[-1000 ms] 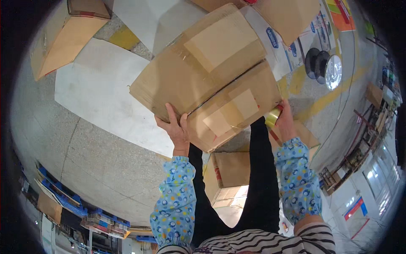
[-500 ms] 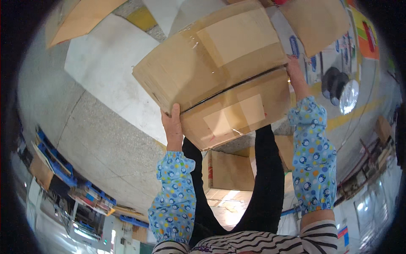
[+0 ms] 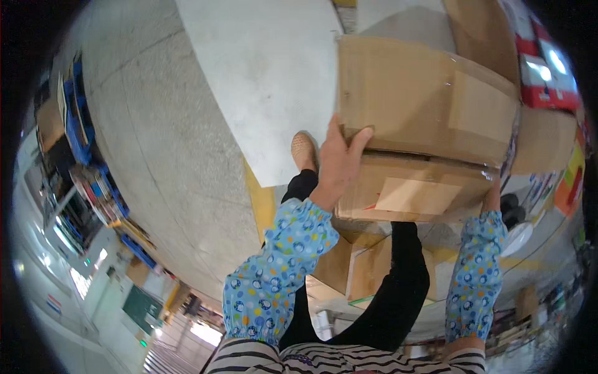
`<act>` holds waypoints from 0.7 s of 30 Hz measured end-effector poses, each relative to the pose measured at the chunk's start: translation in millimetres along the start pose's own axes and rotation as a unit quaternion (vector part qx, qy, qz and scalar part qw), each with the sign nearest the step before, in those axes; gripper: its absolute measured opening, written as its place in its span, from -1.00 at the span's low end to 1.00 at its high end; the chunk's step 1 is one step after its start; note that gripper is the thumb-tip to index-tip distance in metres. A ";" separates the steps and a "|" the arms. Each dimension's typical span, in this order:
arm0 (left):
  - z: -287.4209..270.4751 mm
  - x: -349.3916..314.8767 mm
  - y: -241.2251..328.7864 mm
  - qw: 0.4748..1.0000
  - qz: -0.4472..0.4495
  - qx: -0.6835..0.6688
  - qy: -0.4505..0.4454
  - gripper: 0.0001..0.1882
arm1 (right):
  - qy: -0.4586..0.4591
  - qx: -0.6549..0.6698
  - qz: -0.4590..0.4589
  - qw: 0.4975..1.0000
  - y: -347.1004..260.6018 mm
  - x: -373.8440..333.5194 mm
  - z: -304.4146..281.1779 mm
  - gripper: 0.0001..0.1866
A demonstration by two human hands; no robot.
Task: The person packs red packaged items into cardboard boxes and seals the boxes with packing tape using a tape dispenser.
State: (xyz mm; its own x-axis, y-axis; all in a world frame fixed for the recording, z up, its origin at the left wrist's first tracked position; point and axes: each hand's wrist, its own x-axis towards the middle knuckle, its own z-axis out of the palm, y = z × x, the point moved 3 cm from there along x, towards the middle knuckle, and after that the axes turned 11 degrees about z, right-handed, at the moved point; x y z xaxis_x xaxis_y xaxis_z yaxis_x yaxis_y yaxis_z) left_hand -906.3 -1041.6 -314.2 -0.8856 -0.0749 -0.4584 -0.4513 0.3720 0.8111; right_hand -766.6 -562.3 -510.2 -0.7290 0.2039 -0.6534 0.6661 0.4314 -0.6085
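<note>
Nearest the camera, two forearms in blue patterned sleeve covers (image 3: 274, 280) are raised from the lower edge. Between them, black trouser legs (image 3: 398, 293) and a tan shoe (image 3: 303, 149) are seen above the grey concrete floor (image 3: 162, 156).

The left hand (image 3: 336, 165) is spread flat against the near left face of the cardboard box (image 3: 423, 100), with fingers extended upward across the seam between its upper and lower parts. Nothing is enclosed by it; the box is braced by pressure. The right hand (image 3: 493, 198) is largely hidden at the lower right corner of the box; how far it is opened cannot be told, though contact with the underside is indicated.

The cardboard box is carried in front of the body, clear of the floor, between both hands. It is judged to be bulky and moderately heavy, since two hands are required. The walls are stiff corrugated board, but the flaps are taped and a gap is visible at the seam, so the upper part is judged liable to shift. The clear tape (image 3: 492, 168) is likely slippery; bare board is preferred for grip. Support is best taken at opposite lower corners.

Beyond it, a pale floor sheet (image 3: 268, 75) and further cartons (image 3: 479, 31) are seen.
</note>
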 end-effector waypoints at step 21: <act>-7.7 32.9 -20.6 0.989 0.137 0.062 -0.002 -0.28 | -0.046 0.020 0.079 0.996 -132.6 -65.9 73.5 -0.56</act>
State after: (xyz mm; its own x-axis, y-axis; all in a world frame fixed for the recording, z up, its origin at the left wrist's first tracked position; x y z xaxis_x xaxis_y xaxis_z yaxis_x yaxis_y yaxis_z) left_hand -927.1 -1058.8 -343.2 -0.9721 0.0482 -0.2295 -0.1777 0.4876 0.8548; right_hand -795.3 -697.5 -419.6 -0.5985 0.1849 -0.7795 0.7785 0.3639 -0.5114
